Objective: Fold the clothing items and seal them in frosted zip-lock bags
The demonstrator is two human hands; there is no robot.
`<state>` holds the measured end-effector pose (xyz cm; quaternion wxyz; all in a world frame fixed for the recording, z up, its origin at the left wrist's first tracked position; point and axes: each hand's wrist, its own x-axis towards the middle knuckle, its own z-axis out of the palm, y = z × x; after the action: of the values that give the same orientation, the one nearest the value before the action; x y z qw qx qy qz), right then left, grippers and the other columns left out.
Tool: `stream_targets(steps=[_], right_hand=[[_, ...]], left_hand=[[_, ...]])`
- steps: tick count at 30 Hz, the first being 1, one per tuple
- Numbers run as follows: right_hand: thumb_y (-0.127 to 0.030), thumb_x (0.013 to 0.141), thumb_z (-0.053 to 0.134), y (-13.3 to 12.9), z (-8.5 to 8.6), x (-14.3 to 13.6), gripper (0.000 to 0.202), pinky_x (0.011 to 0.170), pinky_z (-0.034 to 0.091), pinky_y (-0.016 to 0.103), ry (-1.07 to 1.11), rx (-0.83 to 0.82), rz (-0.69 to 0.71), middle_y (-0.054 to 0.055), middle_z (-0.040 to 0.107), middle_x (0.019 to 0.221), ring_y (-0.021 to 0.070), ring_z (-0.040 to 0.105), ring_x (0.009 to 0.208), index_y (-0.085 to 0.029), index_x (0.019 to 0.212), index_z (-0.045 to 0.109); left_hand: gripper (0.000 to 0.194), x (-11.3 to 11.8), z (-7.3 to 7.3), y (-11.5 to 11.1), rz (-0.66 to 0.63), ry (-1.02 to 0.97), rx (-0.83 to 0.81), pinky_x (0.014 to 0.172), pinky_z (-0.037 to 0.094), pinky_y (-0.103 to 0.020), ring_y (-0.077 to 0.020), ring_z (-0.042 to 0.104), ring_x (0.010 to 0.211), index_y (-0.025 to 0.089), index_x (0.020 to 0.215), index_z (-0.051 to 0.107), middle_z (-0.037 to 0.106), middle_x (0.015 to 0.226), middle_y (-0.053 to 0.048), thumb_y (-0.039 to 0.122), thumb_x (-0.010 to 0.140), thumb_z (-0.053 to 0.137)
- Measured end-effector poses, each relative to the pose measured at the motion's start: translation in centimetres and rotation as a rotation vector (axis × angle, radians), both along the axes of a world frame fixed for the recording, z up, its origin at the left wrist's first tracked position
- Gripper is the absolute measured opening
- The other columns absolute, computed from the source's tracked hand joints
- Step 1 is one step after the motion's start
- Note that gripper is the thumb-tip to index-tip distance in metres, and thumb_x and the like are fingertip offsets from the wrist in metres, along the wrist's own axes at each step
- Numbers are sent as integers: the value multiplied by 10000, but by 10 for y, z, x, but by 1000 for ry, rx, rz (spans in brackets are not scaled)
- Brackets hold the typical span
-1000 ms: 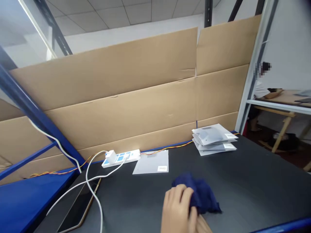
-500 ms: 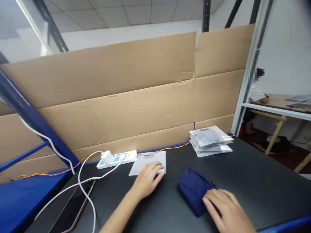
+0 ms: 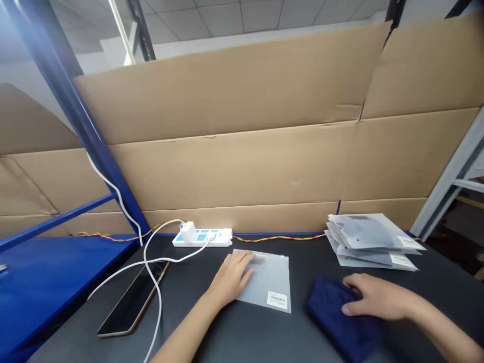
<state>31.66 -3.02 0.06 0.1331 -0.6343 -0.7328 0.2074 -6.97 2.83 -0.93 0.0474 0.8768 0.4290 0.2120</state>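
Observation:
A translucent zip bag (image 3: 266, 280) with a white barcode label lies flat on the black table in front of me. My left hand (image 3: 233, 276) rests on the bag's left edge, fingers stretched out and thumb apart. To the right, a folded navy cloth (image 3: 336, 322), blurred at its near end, is on or just above the table. My right hand (image 3: 370, 297) has its thumb and fingers on the cloth's upper right part. The fingertips are partly hidden by the fabric.
A stack of similar translucent bags (image 3: 366, 242) lies at the back right. Behind my left hand is a white power strip (image 3: 221, 237) with a plug and white cable (image 3: 157, 287). A phone (image 3: 134, 302) lies at left. Cardboard panels (image 3: 242, 171) wall off the back.
The view has swung right and down. More of the flat bag shows beside my left hand. My right hand has shifted onto the cloth's far right side, and the cloth has turned.

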Motion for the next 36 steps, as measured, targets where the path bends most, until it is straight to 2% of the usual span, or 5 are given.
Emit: stream_targets(steps=[3, 9, 19, 27, 36], right_hand=[[-280, 628, 708, 25, 20, -5, 113, 601, 453, 262, 60, -172, 181, -2, 710, 746, 214, 656, 711, -232, 728, 683], [-318, 734, 647, 35, 3, -3, 266, 846, 497, 319, 266, 24, 17, 58, 722, 1023, 273, 658, 972, -222, 983, 651], [-492, 766, 725, 33, -15, -26, 544, 1011, 488, 430, 856, -8, -122, 104, 683, 1251, 310, 637, 1148, -196, 1216, 649], [-489, 769, 731, 32, -13, -36, 502, 997, 508, 414, 951, -34, -135, 70, 724, 1184, 298, 657, 1117, -201, 1176, 676], [-456, 795, 730, 37, -22, -30, 506, 1042, 488, 418, 1056, -4, -219, 79, 694, 1249, 296, 635, 1169, -208, 1226, 640]], left_hand=[[414, -10, -6, 10, 99, 45, -26, 1058, 371, -481, -301, 459, 1299, 240, 1395, 465, 511, 1414, -90, 313, 990, 420], [692, -8, 18, -9, -71, 150, -214, 1001, 400, -464, -303, 492, 1145, 326, 1399, 459, 537, 1299, -64, 337, 763, 731], [100, 25, 13, -23, -185, 105, -136, 886, 410, -358, -204, 560, 925, 254, 1010, 654, 636, 1051, -11, 250, 919, 612], [194, 23, 8, -24, -118, 32, -212, 1010, 376, -426, -224, 560, 999, 267, 1077, 629, 624, 1080, -15, 267, 883, 641], [75, 27, 13, -27, -140, 47, -162, 878, 417, -349, -203, 589, 899, 250, 952, 650, 658, 972, -1, 278, 883, 654]])
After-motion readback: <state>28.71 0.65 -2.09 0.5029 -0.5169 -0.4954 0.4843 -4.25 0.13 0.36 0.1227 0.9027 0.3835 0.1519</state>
